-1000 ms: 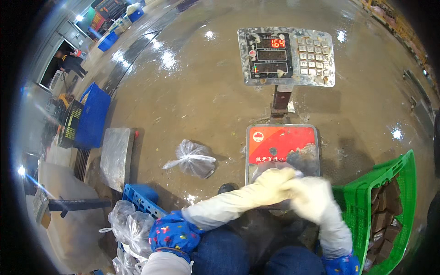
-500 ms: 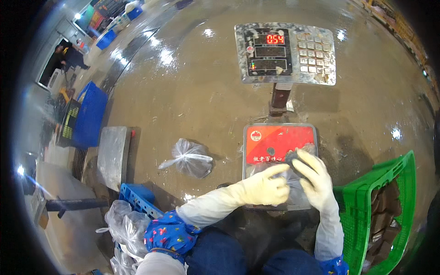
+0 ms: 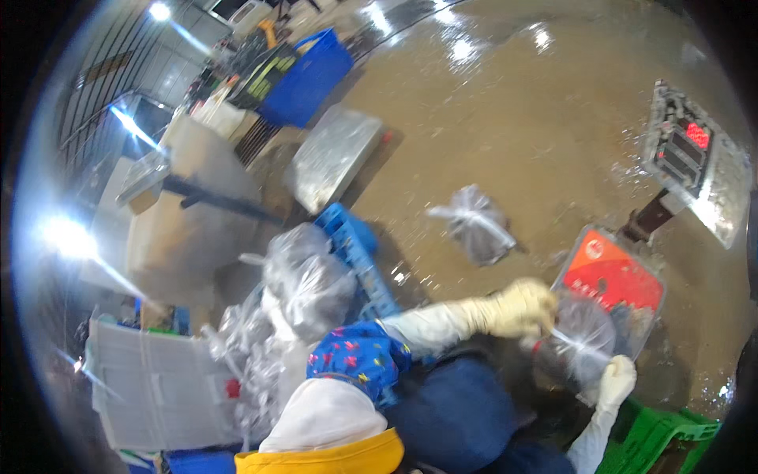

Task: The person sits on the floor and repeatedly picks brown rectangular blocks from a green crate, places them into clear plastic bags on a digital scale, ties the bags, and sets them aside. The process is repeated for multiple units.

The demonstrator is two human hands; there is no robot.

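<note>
A clear plastic bag with dark contents hangs at the near edge of the scale's red platform. Its top is drawn into a taut whitish band between my two cream-gloved hands. My left hand is closed on the band's left end, left of the platform. At the right end, my right hand grips the bag's plastic, lower and nearer to me. What lies inside the bag cannot be made out. The scale's display head, lit red, stands tilted on its post beyond the platform.
Another tied plastic bag lies on the wet floor. Several filled bags are piled at my left by a blue crate. A second scale's metal platform stands beyond. A green crate is at lower right.
The view has swung left, so the scale appears farther right. My hands have moved off the platform's middle and apart, and the bag's top is now stretched between them.
</note>
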